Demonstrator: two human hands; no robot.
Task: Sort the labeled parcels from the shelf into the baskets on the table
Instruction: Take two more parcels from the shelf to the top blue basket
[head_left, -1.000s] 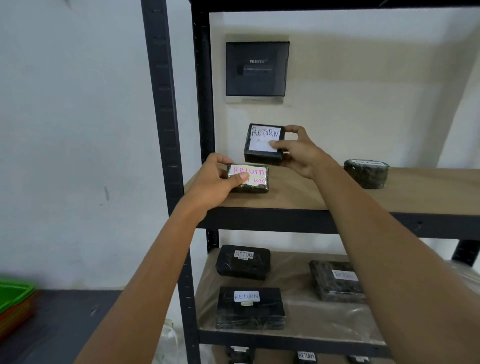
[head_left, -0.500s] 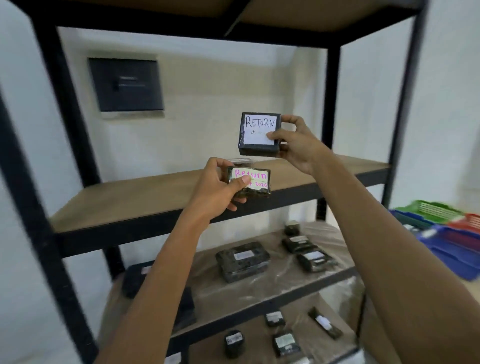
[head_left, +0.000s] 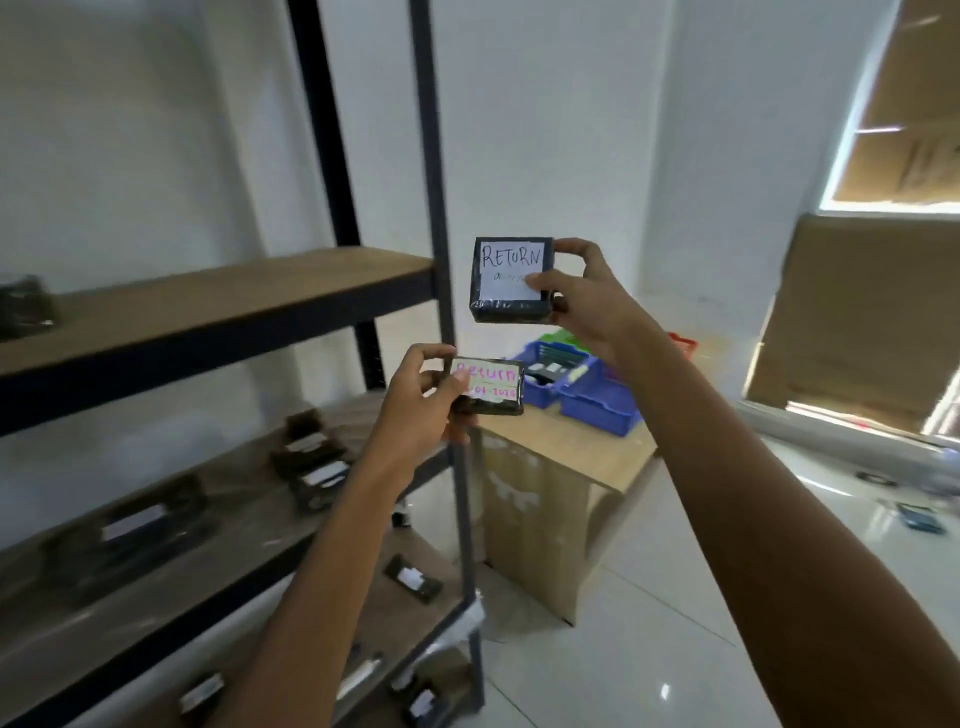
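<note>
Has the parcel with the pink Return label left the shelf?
Yes. The pink-label parcel was lifted off the shelf board and carried right, past the post.

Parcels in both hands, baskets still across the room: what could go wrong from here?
1. The left hand pinches the pink-lettered parcel by one end only; it may slip during the carry.
2. The shelf post stands right beside that hand, so a swing toward the table could knock the parcel.
3. The right hand holds the other parcel with the thumb over part of its label, and the blue baskets sit close together; a wrong drop seems possible.
</note>
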